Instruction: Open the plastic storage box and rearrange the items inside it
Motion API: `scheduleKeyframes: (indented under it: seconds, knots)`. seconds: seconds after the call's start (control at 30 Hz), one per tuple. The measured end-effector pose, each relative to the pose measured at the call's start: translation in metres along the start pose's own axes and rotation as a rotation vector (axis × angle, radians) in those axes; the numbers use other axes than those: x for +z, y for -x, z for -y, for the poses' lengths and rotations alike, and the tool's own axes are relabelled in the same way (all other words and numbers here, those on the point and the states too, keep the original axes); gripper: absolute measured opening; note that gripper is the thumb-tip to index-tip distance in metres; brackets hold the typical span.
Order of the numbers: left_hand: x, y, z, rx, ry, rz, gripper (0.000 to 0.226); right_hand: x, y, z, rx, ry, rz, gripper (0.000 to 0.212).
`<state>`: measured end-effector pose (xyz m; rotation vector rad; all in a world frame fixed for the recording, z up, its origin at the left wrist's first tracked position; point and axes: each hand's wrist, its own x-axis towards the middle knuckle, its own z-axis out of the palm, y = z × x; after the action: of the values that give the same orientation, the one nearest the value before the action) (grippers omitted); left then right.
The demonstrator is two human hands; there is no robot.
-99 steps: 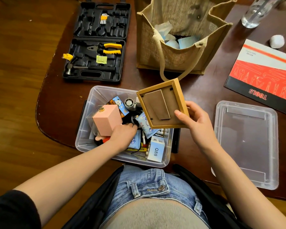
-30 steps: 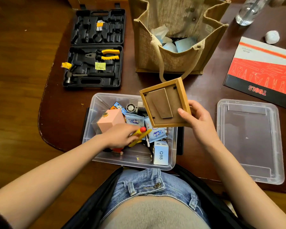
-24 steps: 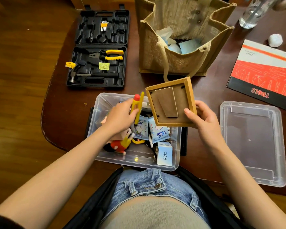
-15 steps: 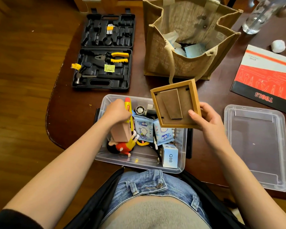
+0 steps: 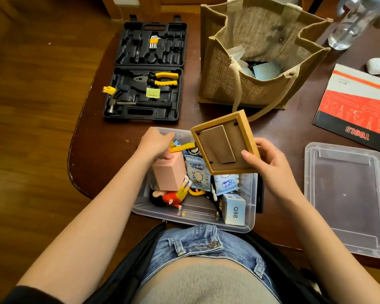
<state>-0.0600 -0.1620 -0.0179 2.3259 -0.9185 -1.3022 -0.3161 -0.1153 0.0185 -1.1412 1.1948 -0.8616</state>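
Head view: looking down on both hands working over the open box.
Table (image 5: 272, 132): lying under both hands, carrying everything below.
Jute bag (image 5: 259, 69): standing beyond the right hand.
Tool case (image 5: 145, 71): lying open beyond the left hand.
Lid (image 5: 347, 198): lying off the box, outboard of the right hand.
Plastic storage box (image 5: 248, 224): sitting directly beneath both hands, its long axis running left to right.
Picture frame (image 5: 219, 148): hovering back-side up over the box's far right part.
Pink box (image 5: 169, 172): standing tilted just below the left hand; contact is hard to judge.
Right hand (image 5: 270, 165): pinching the frame's near right corner, thumb on its back.
Left hand (image 5: 156, 143): curling round a yellow tool (image 5: 182, 147) at the box's far left corner.
Key relation: free floor inside the box is lying toward the body, nearer the right hand; lowering the frame there looks the likeliest move.
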Motion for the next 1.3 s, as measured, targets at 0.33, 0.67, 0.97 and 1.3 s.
scheduleKeyframes:
  seconds: [0.33,0.67,0.97,1.3]
  knots:
    - [-0.021,0.042,0.057,0.128,-0.58,0.726,0.015,0.007,-0.005,-0.007,0.068,0.324,0.448,0.018]
    - [-0.012,0.03,0.078,0.693,-1.267,0.521,0.026,0.028,-0.005,-0.029,0.098,0.69,0.659,0.021]
    - [-0.002,0.023,0.102,1.017,-1.423,0.483,0.04,0.057,-0.001,-0.043,0.044,1.229,0.861,0.036]
    - [-0.002,0.019,0.108,1.103,-1.129,0.416,0.019,0.069,-0.007,-0.047,-0.013,1.32,0.931,0.048]
